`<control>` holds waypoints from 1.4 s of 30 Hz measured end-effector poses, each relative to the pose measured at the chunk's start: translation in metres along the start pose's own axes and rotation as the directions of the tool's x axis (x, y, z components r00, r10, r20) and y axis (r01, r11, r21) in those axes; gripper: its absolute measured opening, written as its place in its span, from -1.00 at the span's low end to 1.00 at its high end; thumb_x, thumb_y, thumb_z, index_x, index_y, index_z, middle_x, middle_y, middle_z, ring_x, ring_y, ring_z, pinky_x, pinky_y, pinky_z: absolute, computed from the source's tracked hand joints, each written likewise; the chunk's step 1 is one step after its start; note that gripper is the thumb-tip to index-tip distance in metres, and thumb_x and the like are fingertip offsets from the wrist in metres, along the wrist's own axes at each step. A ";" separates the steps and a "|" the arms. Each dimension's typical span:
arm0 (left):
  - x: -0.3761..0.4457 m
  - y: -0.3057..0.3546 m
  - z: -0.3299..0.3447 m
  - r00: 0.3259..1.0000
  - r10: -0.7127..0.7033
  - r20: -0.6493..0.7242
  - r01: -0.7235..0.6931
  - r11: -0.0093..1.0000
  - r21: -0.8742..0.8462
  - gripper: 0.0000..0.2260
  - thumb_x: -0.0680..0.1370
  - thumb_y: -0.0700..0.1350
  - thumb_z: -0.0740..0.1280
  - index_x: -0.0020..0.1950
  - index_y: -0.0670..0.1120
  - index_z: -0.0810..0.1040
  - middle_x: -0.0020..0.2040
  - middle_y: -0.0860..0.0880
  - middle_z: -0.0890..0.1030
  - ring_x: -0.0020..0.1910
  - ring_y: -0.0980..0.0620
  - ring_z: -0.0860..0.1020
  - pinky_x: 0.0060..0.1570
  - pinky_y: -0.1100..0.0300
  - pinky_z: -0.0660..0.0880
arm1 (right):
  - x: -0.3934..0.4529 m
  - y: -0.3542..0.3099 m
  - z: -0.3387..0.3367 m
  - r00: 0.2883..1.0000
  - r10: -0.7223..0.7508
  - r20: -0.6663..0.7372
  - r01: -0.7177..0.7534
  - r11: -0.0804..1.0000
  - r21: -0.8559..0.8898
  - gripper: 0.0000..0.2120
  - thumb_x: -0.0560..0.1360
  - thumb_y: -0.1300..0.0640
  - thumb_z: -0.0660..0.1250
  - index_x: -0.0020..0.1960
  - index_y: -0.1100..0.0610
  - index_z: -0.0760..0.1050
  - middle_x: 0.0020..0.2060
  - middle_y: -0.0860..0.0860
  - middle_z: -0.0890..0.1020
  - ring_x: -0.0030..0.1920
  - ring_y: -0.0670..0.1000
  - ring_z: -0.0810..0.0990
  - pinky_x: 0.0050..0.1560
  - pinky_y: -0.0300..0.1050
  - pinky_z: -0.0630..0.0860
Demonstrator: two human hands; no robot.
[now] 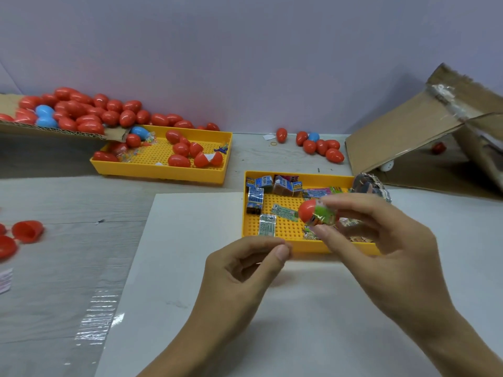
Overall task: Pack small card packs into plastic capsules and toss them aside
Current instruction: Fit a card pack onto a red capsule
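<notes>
Capsule half (307,210), red, is pinched between the thumb and fingertips of the right hand (381,248), with a green card pack (324,214) protruding from its open end. The assembly is held above the near yellow tray (272,244) of loose packs. The left hand (245,270) hovers just beside, fingers curled, thumb meeting forefinger; whether it holds anything cannot be told. Judged step: packing, closure pending. Next move likely requires a mating half; one lies on the table at far left (27,231).
</notes>
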State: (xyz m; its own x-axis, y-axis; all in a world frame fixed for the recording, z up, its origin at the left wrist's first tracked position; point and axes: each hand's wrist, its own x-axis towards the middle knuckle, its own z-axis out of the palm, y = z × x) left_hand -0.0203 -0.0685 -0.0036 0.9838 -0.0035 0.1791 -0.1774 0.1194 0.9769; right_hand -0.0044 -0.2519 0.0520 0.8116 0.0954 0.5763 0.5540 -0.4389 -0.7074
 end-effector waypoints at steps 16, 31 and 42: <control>0.011 -0.012 0.001 0.999 -0.052 0.003 0.052 0.997 -0.048 -0.92 0.39 -0.05 0.55 -0.20 -0.03 0.72 -0.24 -0.15 0.71 -0.20 -0.11 0.71 -0.14 0.04 0.68 | 0.144 0.018 -0.155 0.874 0.019 -0.486 -0.336 0.745 -0.576 -0.76 0.51 -0.14 0.31 0.09 -0.07 0.61 0.22 -0.02 0.55 0.29 0.01 0.46 0.33 -0.19 0.30; 0.010 -0.006 -0.002 0.999 0.002 -0.039 -0.002 1.000 0.009 -0.93 0.41 -0.10 0.42 -0.25 -0.04 0.69 -0.38 -0.14 0.64 -0.38 -0.04 0.63 -0.33 0.09 0.60 | -0.020 0.008 0.067 0.843 0.486 0.232 -0.511 0.585 0.629 -0.67 0.33 -0.09 0.43 -0.21 0.21 0.64 -0.57 0.05 0.39 -0.58 -0.07 0.30 -0.54 -0.29 0.28; 0.093 0.028 -0.039 0.921 0.290 -0.261 -0.217 0.936 0.276 -0.95 0.51 -0.18 0.42 -0.16 -0.11 0.62 -0.31 -0.04 0.62 -0.34 0.01 0.59 -0.37 0.15 0.54 | -0.014 0.022 0.073 0.849 0.446 0.284 -0.519 0.601 0.607 -0.75 0.41 -0.01 0.38 -0.24 0.19 0.64 -0.60 0.07 0.35 -0.60 -0.10 0.26 -0.58 -0.36 0.21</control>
State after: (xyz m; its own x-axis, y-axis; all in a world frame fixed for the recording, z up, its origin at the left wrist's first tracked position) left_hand 0.0671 -0.0265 0.0360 0.8610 0.2901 0.4178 -0.3861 -0.1618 0.9081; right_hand 0.0102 -0.1972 -0.0015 0.9886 0.1391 0.0575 0.0244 0.2292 -0.9731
